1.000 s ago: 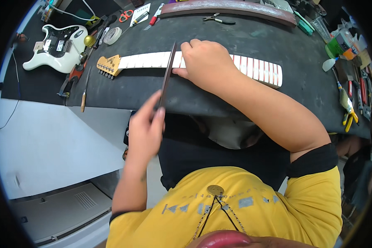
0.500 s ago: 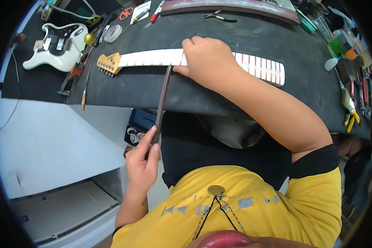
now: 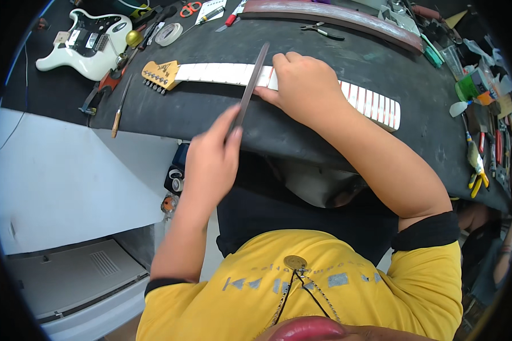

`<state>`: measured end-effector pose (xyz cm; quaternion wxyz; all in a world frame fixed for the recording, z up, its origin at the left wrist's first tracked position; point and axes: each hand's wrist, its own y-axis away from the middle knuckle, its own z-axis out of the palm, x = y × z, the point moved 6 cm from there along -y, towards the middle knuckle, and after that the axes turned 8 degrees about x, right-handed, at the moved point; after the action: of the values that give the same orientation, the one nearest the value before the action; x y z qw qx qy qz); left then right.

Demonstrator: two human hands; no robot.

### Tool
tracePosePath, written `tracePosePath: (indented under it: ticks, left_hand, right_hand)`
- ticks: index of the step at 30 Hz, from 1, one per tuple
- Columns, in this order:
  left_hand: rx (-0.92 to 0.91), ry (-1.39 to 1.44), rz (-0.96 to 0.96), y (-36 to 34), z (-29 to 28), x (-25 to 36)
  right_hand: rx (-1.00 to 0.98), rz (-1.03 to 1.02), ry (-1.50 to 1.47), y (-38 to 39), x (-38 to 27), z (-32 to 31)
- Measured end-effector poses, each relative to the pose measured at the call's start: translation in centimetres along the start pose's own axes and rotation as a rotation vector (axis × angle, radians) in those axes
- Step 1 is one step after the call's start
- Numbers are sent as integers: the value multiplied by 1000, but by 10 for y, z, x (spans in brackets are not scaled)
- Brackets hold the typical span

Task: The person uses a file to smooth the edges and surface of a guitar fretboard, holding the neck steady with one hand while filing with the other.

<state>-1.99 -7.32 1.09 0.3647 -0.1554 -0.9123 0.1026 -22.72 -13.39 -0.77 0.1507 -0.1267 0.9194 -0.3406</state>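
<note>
My left hand (image 3: pixel 213 159) is closed on the lower end of a long, flat dark file (image 3: pixel 251 85), which lies slanted across a guitar neck (image 3: pixel 205 73) and points away from me. The neck's fretboard is covered in white strips, with red lines showing along the right part, and it has a light wood headstock (image 3: pixel 160 74) with tuners at the left. My right hand (image 3: pixel 304 88) grips the neck just right of the file, fingers bent over its far edge, thumb at the near side, hiding part of the board.
A white guitar body (image 3: pixel 84 42), pliers (image 3: pixel 327 32), a long maroon beam (image 3: pixel 335 17) and a wood-handled tool (image 3: pixel 118 116) lie on the dark mat (image 3: pixel 153 116). Bottles, tools and yellow pliers (image 3: pixel 476 176) crowd the right end. A person's arm (image 3: pixel 503 256) shows at the right edge.
The file and my left hand moved toward me by the middle frame, and are now pushed forward again across the neck. My right hand keeps its grip. The view has shifted slightly.
</note>
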Motion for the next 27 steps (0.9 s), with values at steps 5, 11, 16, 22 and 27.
tracePosePath:
  ticks: [5,11,16,22,27]
  left_hand:
    - [3,-92,8,-31,11,8]
    - [-23,-126,-20,88,-35,-26]
    - [9,-225,137,-2,-3,6]
    - [23,-199,81,-36,14,15]
    - [-50,-231,0,83,-35,-12]
  right_hand:
    - [-86,24,0,0,3,-3]
    - [-54,7,-47,1,-5,3]
    - [-9,-34,26,1,0,-1]
    - [-25,-33,12,0,3,-3]
    - [-25,-12,-19,1,-1,-1]
